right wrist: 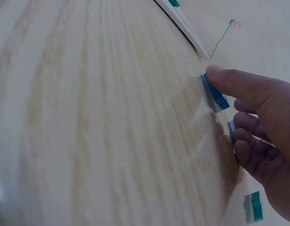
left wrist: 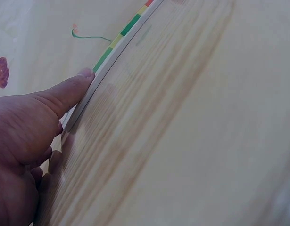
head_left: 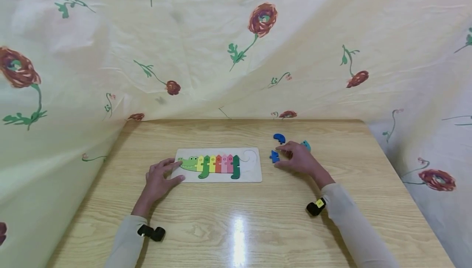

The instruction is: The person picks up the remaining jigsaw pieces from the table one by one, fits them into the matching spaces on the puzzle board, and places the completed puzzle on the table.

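Observation:
A pale puzzle board (head_left: 252,176) lies on the table with a crocodile puzzle (head_left: 189,163) on it: a green head and body pieces in yellow, green, orange, pink and dark green. My left hand (head_left: 159,180) rests at the board's left end, index finger by the crocodile's head and thumb straight along the near edge. To the right of the board, my right hand (head_left: 298,159) has thumb and index spread on either side of a blue puzzle piece (head_left: 274,156). In the right wrist view the thumb overlaps that piece.
A curved dark blue piece (head_left: 279,138) lies just beyond the right hand. A teal piece (head_left: 306,145) shows partly behind that hand. The wooden table (head_left: 206,219) ends at a flowered cloth (head_left: 206,55) at the back and sides.

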Tool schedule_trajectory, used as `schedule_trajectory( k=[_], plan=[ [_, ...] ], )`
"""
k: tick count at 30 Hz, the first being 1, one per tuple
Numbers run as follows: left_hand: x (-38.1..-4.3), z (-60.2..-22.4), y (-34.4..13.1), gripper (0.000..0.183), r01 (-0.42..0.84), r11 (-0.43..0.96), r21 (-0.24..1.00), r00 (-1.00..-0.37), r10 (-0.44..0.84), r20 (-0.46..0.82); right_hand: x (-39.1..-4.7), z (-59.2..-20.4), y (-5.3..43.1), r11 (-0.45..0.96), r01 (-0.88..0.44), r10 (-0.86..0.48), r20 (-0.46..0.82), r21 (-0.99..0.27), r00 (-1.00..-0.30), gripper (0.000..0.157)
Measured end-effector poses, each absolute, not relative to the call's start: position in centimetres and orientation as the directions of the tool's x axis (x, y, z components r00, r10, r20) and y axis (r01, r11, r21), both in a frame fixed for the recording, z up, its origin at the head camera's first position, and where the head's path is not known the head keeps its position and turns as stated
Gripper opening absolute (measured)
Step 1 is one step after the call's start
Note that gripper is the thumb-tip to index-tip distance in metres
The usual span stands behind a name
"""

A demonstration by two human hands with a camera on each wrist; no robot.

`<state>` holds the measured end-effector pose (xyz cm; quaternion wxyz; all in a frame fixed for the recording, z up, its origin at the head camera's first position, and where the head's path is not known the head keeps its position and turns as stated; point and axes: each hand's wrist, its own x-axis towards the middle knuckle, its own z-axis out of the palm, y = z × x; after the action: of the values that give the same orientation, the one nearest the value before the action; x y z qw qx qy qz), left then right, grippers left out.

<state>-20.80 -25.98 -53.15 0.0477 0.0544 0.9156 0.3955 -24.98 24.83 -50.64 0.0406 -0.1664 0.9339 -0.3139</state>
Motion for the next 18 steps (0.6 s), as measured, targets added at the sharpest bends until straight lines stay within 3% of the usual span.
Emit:
schedule_trajectory(
  k=[18],
  plan=[
    [-20.78, -53.17, -26.06, 0.063, 0.069, 0.678, 0.732, -0.988, 0.146, -0.043, -25.04, -49.91, 24.39, 0.771, -0.256, -0.333, -0.025, -0.584, -0.943, 0.051]
  ],
)
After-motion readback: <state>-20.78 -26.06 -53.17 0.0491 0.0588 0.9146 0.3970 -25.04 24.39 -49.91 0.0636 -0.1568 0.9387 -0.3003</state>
